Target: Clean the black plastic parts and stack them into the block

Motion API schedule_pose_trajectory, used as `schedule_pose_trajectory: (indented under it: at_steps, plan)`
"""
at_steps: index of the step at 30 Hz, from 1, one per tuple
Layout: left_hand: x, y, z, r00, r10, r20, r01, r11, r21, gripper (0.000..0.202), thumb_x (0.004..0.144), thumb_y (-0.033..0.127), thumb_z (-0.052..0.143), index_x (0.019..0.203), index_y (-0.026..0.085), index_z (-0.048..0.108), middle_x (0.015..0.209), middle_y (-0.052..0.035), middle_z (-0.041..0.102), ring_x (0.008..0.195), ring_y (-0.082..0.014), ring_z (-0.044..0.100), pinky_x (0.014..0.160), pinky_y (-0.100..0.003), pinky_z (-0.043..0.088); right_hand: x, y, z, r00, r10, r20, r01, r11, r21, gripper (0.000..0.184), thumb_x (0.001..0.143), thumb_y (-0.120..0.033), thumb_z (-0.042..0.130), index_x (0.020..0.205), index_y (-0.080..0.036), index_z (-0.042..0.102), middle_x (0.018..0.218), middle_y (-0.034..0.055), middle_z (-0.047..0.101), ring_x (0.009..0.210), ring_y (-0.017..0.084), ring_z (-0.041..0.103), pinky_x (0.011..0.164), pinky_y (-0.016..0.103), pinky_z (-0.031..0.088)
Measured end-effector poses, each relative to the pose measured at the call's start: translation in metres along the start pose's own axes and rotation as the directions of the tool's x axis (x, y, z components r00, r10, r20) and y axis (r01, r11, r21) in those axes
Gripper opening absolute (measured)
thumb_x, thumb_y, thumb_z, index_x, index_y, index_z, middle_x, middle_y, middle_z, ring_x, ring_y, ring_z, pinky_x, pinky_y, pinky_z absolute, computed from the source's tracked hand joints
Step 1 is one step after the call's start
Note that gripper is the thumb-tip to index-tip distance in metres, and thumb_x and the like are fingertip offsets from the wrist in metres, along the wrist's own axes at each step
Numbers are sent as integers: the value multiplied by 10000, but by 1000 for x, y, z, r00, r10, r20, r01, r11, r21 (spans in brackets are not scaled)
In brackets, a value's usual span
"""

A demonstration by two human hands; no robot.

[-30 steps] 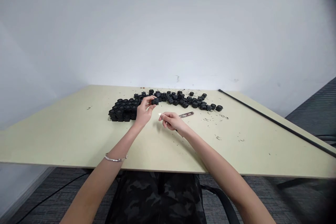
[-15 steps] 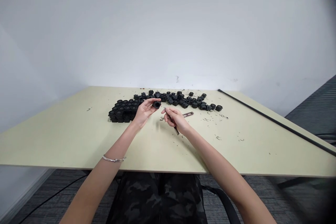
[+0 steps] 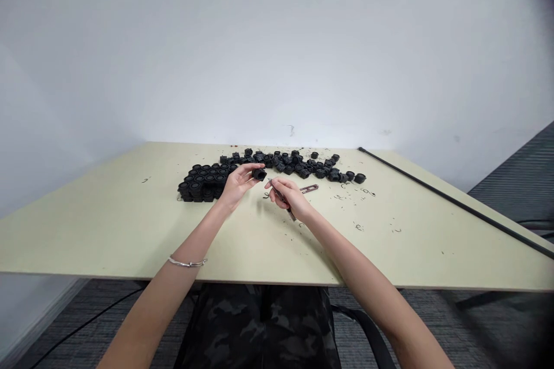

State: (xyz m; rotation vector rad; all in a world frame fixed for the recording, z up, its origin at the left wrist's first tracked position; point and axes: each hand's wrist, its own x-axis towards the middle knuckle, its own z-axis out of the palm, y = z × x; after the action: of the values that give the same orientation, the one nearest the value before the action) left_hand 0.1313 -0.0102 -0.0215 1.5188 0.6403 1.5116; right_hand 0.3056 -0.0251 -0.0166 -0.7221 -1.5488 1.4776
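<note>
Piece [image 3: 259, 174] in left hand [image 3: 236, 187], near right hand [image 3: 291, 196].

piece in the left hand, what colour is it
Black; the piece shows best in the head view.

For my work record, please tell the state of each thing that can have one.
Left hand, closed on held part
Right hand, closed on tool
Held part, raised above table
Tool, held, tip toward held part
Second tool, lying on table
Stacked parts, in rows
Loose parts, scattered
Scraps, scattered
Rod, lying on table
Bracelet, worn
</note>
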Motion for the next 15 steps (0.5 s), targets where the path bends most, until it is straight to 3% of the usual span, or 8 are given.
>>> schedule_pose_trajectory:
  at_steps: [9,15]
  plan:
    - [0,1,-1,998,28,58,-32,997,72,303,690,191,683,987,186,621,1195,-102,600,1112,-226,550,959,-387,429,2,4,0,991,-14,-132,-6,988,-152,381,809,-529,478,828,-166,594,519,-36,511,361,45,286,365,196,172]
    - [0,1,0,997,30,68,-35,996,83,286,693,189,675,976,185,631,1167,-96,611,1083,-218,559,952,-381,428,2,4,-1,978,-107,-179,26,915,-403,415,843,-498,438,893,-155,666,583,-5,569,445,72,347,441,210,266]
